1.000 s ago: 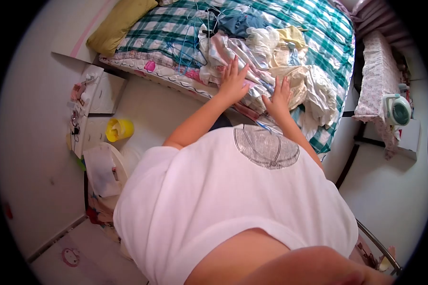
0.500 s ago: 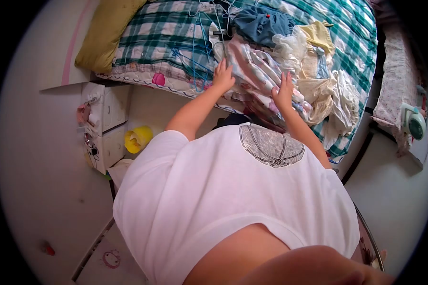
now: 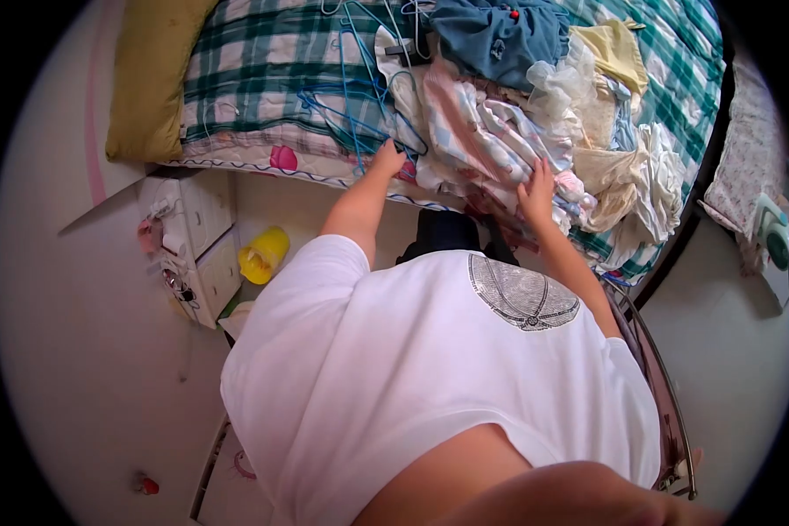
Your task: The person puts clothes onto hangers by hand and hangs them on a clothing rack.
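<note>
My left hand (image 3: 387,160) is at the bed's near edge, its fingers closed on the lower part of a blue clothes hanger (image 3: 346,112). More blue hangers lie tangled just beyond it. My right hand (image 3: 536,195) rests with fingers stretched out on a pale printed garment (image 3: 473,131) with pink and blue patches. Behind that garment lies a blue-grey garment (image 3: 495,44) with a small red spot. To the right are sheer white fabric (image 3: 563,88), a yellow garment (image 3: 612,53), a cream garment (image 3: 609,180) and a white crumpled garment (image 3: 659,180).
A green plaid quilt (image 3: 254,66) covers the bed, with an olive pillow (image 3: 153,79) at left. Below stand a white drawer unit (image 3: 209,210) and a yellow bin (image 3: 265,254). A small green fan (image 3: 773,232) is at far right.
My left hand has moved down and left, from the printed garment's edge to the blue hanger, and its fingers have closed. My right hand stays on the printed garment. The view has shifted slightly.
</note>
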Motion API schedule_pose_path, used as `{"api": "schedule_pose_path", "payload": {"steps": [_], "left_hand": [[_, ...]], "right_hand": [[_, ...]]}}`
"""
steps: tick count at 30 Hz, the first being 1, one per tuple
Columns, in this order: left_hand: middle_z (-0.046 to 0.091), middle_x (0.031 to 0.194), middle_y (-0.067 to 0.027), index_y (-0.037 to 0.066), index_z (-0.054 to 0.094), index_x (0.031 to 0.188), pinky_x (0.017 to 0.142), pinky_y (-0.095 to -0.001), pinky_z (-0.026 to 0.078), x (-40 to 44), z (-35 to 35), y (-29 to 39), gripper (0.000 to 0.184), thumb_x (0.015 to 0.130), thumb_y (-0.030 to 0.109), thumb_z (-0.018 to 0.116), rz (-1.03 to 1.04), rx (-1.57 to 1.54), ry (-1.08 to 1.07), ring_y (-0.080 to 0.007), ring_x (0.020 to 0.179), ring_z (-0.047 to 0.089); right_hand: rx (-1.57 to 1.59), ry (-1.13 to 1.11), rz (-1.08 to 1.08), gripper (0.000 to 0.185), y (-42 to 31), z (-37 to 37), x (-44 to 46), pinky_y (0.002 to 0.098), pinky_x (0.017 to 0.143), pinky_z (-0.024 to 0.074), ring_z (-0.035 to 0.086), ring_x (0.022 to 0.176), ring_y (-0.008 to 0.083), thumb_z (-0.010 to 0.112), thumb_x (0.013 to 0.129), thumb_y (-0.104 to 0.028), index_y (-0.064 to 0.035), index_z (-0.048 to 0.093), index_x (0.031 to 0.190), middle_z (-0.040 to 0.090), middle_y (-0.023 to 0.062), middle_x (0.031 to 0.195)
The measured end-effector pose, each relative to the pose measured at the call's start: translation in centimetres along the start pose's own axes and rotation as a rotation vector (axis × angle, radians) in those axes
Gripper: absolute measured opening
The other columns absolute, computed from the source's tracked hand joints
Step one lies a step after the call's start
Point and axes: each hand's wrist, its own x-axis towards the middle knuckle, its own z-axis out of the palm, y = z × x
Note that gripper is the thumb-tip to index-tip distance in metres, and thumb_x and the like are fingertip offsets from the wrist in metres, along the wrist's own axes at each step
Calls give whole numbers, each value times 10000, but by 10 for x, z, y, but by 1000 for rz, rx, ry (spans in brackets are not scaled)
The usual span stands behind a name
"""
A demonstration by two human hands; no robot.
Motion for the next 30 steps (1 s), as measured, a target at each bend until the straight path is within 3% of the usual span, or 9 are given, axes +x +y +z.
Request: {"api": "schedule_pose_path", "payload": {"steps": [3,7,10,13,16,19,22,27,30], "left_hand": [[495,1131,-249,-18,419,1165,917,-369,369,24,4,15,692,679,427,629,-111,-99,-62,-377,1067,465],[480,1135,-261,-31,461,1111,905,-379,379,52,14,17,675,660,441,633,-228,-178,39,-384,1059,465],[497,1109,-259,-31,484,1069,886,-395,391,44,0,36,550,712,369,605,-199,7,46,-378,1062,465],[526,1053,-261,-21,480,1044,844,-410,417,24,-4,49,391,754,230,558,-187,51,158,-381,1010,500],[570,922,-244,-6,502,913,783,-444,428,2,-15,60,216,783,167,491,-172,-45,211,-400,909,532],[574,924,-242,6,458,996,795,-431,438,1,-21,68,250,761,88,483,-209,-93,257,-392,897,549],[579,884,-235,6,469,957,764,-441,437,-9,-30,87,202,776,95,456,-103,-234,394,-396,884,549],[571,817,-230,19,498,832,687,-445,424,-2,-25,130,123,791,125,451,67,-542,307,-391,796,550],[572,797,-219,22,506,832,669,-444,420,-40,-39,174,159,824,168,443,359,-485,334,-392,774,546]], "right_hand": [[12,-12,29,609,1,1,2,418,973,273,313,1163,399,567,680,-60,-2,334,1239,282,252,1296],[24,-43,67,601,3,6,4,418,973,275,318,1165,392,572,685,-71,-6,339,1236,297,242,1290],[-4,-36,34,597,4,13,3,417,972,277,324,1163,385,576,687,-80,-10,344,1233,309,235,1284],[-7,-42,28,589,-7,11,4,415,972,281,331,1160,379,578,688,-86,-11,351,1227,326,231,1272],[14,-38,35,566,-12,10,9,409,972,284,342,1154,372,573,689,-92,-10,369,1211,351,223,1253],[23,-10,24,540,-16,8,13,401,969,288,361,1140,362,566,684,-95,-10,394,1188,383,211,1225],[19,3,3,503,-19,4,10,399,956,302,378,1118,359,563,682,-97,-7,422,1156,405,204,1193],[35,29,-28,429,-13,7,-3,399,924,331,413,1064,355,561,676,-99,-17,484,1090,442,181,1125],[77,0,-24,415,-20,0,-3,394,902,348,434,1034,346,565,671,-99,-35,501,1076,467,171,1080]]}}
